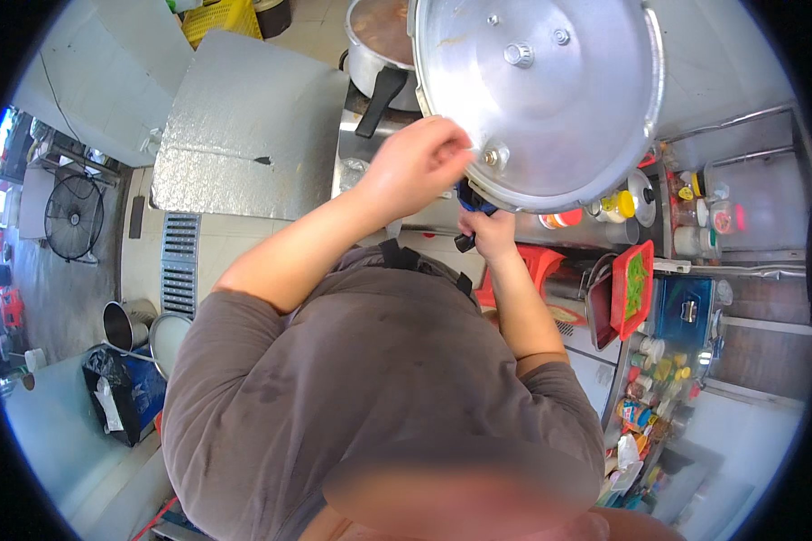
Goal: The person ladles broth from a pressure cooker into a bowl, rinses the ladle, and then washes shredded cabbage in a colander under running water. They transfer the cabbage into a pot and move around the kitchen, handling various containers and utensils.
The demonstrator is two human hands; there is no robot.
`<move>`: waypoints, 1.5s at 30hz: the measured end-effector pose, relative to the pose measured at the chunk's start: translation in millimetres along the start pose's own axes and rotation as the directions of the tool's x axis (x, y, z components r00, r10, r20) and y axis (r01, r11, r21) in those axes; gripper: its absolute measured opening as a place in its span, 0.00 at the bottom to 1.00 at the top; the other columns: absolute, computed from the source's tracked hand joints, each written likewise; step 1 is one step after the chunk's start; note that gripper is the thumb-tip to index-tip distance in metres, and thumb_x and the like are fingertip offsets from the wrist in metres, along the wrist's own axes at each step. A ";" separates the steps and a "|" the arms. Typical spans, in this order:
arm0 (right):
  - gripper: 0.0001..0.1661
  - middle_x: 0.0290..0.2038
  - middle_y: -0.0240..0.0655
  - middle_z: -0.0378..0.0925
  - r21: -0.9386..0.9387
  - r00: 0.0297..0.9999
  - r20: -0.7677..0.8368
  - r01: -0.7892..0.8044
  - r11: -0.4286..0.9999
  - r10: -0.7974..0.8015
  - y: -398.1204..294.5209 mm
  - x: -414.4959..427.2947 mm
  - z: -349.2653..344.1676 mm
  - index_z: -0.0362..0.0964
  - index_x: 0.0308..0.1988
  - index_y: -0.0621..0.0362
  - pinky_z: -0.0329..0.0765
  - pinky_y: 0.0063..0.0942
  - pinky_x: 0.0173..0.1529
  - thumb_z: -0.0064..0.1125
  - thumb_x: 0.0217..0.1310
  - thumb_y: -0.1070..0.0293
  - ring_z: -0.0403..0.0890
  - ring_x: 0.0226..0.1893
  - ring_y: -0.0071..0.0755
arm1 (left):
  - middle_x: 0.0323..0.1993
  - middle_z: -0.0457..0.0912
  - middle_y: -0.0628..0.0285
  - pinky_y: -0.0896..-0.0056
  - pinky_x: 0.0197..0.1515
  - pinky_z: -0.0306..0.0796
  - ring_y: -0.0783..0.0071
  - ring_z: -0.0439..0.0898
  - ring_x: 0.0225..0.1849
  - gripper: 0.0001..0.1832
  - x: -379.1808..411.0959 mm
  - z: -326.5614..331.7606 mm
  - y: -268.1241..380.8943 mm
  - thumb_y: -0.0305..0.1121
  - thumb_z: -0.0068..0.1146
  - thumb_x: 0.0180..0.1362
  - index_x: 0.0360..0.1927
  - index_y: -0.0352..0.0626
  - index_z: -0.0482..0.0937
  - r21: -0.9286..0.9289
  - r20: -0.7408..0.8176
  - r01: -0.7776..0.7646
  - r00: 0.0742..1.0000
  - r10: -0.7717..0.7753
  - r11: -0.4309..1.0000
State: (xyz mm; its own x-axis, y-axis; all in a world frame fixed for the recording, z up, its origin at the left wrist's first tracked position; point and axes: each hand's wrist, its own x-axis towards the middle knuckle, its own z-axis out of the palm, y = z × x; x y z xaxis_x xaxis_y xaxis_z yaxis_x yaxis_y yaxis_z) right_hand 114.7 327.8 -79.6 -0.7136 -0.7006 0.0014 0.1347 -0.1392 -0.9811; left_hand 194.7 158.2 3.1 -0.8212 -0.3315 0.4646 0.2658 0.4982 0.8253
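My right hand [492,233] grips the dark handle of a large aluminium pressure cooker lid [568,101]. The lid is tilted up, its underside with several metal fittings turned toward me. My left hand [425,162] is raised at the lid's lower left rim, fingers curled close to a small brass-coloured valve fitting [490,157]. Whether those fingers pinch anything is unclear. Behind the lid stands an open pressure cooker pot [362,64] holding brown contents. Its long black handle [382,101] points toward me, and the lid hides the pot's right side.
A silvery sheet-covered panel [250,128] lies left of the pot. On the right are lidded jars [612,206], a red basket of green vegetables [633,291] and a red plastic stool [524,270]. A floor drain grate [180,264] and a black fan [74,216] are at left.
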 end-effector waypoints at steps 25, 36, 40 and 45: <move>0.40 0.30 0.45 0.76 -0.929 0.955 -0.243 -0.178 0.326 -0.171 -60.0 162.3 70.6 0.55 0.62 0.30 0.73 0.32 0.34 0.54 0.51 0.72 0.78 0.26 0.35 | 0.26 0.78 0.60 0.76 0.28 0.67 0.74 0.75 0.25 0.12 26.8 -42.7 -183.5 0.38 0.49 0.60 0.41 0.41 0.72 -0.673 0.650 0.739 0.594 -0.474 0.003; 0.40 0.35 0.41 0.77 -0.826 0.941 -0.278 -0.132 0.548 -0.193 -46.1 173.3 58.1 0.56 0.62 0.32 0.77 0.26 0.28 0.56 0.51 0.75 0.77 0.26 0.28 | 0.25 0.77 0.62 0.72 0.30 0.67 0.73 0.73 0.25 0.21 28.8 -42.7 -193.0 0.50 0.45 0.62 0.43 0.41 0.73 -0.596 0.717 0.800 0.489 -0.497 -0.073; 0.40 0.42 0.34 0.73 -0.684 0.926 -0.324 -0.089 0.724 -0.192 -44.3 168.0 61.2 0.54 0.63 0.35 0.79 0.25 0.25 0.55 0.53 0.76 0.75 0.29 0.23 | 0.26 0.76 0.64 0.75 0.33 0.68 0.75 0.74 0.28 0.20 23.3 -46.1 -229.7 0.48 0.43 0.63 0.38 0.39 0.74 -0.721 0.306 0.638 0.644 -0.701 0.271; 0.42 0.50 0.35 0.68 -0.638 0.859 -0.289 0.157 0.754 -0.423 -42.4 156.2 29.5 0.51 0.64 0.55 0.73 0.21 0.44 0.55 0.51 0.83 0.72 0.41 0.23 | 0.28 0.74 0.62 0.74 0.30 0.68 0.75 0.73 0.24 0.07 -27.5 -46.4 -255.9 0.33 0.52 0.56 0.32 0.39 0.76 -0.274 0.035 0.446 0.890 -0.454 0.852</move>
State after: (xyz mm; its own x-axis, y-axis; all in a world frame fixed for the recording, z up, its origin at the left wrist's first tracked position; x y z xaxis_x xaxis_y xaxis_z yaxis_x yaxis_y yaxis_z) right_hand 17.8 203.6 -32.0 -0.8685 -0.3405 0.3602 -0.4487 0.2313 -0.8632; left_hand 172.7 2.7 -206.0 -0.8696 -0.4931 0.0274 -0.0009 0.0570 0.9984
